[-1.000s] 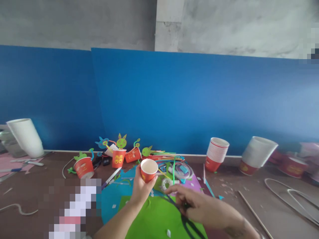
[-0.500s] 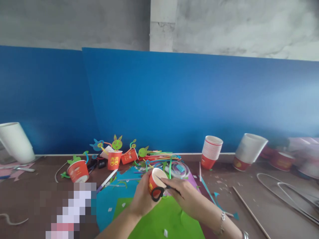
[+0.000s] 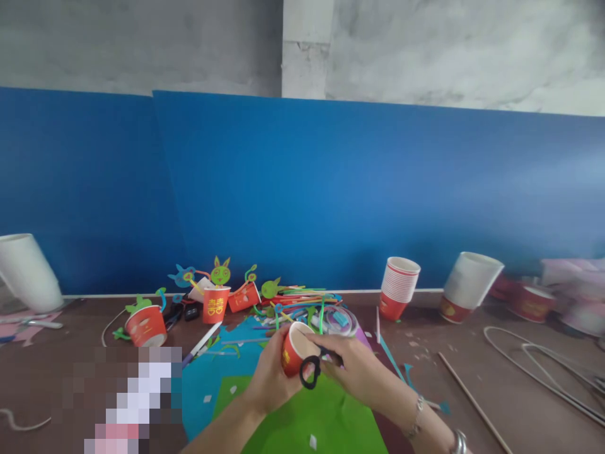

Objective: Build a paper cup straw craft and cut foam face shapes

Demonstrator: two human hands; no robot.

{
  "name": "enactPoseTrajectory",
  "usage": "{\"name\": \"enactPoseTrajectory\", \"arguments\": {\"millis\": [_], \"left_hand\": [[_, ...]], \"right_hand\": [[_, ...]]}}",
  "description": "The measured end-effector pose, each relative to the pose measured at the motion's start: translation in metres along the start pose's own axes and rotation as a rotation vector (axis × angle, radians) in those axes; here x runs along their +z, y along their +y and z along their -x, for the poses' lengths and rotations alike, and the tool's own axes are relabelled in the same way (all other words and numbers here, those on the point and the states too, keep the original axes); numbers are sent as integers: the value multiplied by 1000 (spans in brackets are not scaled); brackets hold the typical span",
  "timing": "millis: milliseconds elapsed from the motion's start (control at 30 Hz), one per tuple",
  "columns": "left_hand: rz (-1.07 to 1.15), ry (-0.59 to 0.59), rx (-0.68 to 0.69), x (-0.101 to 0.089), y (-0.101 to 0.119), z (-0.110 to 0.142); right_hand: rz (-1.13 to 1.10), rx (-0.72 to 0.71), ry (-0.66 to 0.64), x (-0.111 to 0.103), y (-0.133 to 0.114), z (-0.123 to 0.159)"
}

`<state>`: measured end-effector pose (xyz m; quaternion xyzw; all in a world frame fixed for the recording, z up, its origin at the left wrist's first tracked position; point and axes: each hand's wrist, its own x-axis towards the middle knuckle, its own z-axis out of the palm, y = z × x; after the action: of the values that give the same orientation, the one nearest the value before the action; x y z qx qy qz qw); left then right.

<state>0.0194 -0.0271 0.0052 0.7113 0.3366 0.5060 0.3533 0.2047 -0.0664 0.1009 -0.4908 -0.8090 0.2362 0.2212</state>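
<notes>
A red paper cup [image 3: 293,357] is tilted in my left hand [image 3: 270,378], whose fingers wrap round its left side; its pale inside faces up and right. My right hand [image 3: 341,359] grips black-handled scissors [image 3: 310,372] at the cup's right side. One finger loop sticks out in front of the cup. The blades are mostly hidden by the hand and the cup, so I cannot tell what they touch. Beneath both hands lies a green sheet [image 3: 302,422], on top of a blue sheet [image 3: 196,391].
Decorated red cups [image 3: 216,306] with paper animal shapes stand at the back left. Behind my hands lie several coloured strips [image 3: 302,295] and a roll of clear tape [image 3: 343,321]. Stacked paper cups [image 3: 399,287] stand to the right, near a thin wooden stick [image 3: 472,400]. A blue partition [image 3: 331,189] closes the back.
The scissors have turned, and their front loop has swung right and slightly down, away from the cup's face. My left hand keeps its hold on the cup. The view has shifted slightly.
</notes>
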Motion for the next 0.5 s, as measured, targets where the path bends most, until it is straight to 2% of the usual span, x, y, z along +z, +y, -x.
{"name": "enactPoseTrajectory", "arguments": {"millis": [100,267,500], "left_hand": [[6,-42,8,0,-3,0],[-2,-56,31,0,-2,0],[0,-71,28,-1,6,-2]], "right_hand": [[44,-38,7,5,3,-1],[131,-14,11,12,10,0],[175,27,11,13,1,1]]}}
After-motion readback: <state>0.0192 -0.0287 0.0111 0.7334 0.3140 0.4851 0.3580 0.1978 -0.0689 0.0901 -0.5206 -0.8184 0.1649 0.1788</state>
